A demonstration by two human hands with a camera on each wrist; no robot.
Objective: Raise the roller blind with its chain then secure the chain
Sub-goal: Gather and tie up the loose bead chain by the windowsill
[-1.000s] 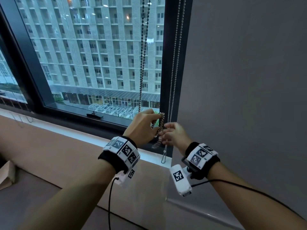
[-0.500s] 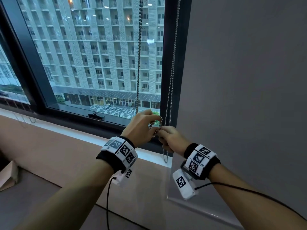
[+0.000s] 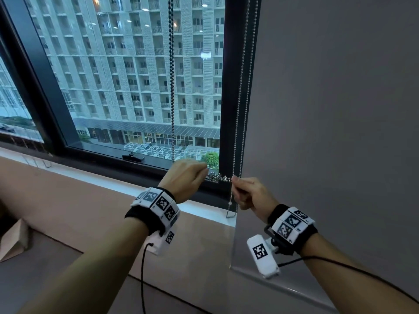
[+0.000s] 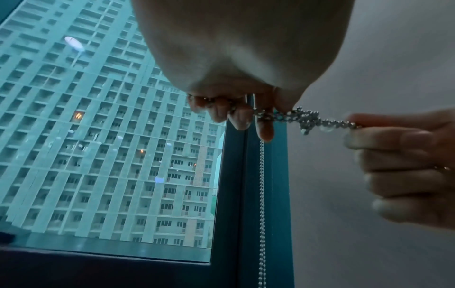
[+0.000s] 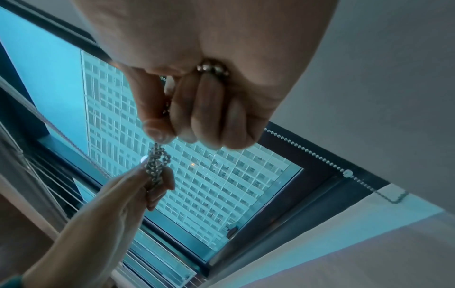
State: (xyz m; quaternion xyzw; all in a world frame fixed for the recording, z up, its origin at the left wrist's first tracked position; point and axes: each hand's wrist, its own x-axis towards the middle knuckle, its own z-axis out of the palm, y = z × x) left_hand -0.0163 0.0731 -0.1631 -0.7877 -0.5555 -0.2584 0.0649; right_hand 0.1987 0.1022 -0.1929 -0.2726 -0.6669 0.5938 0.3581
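Steel beads, small and round, make up the chain, and a bunched, knotted clump of it is stretched level between the two hands, just in front of the dark window frame at the right end of the sill. The left hand has its fingers curled round one end of the clump, with beads threading across the fingertips in its wrist view. The right hand pinches the other end between thumb and forefinger, the remaining fingers folded into the palm.

What matters is the lie of the clump: its long axis runs side to side, left hand to right hand, while the rest of the chain runs upright. One dark-looking strand rises from the left hand against the glass, and a paler pair of strands hangs along the frame beside the right hand and ends at a small metal clip low on the sill edge. The right hand is nearer that clip. I judge the knot is being drawn tight.

A grey blind hangs to the right, matte and smooth, its bottom bar low; I can't tell which blind this chain drives. Both wrists wear bands with black-and-white squares.
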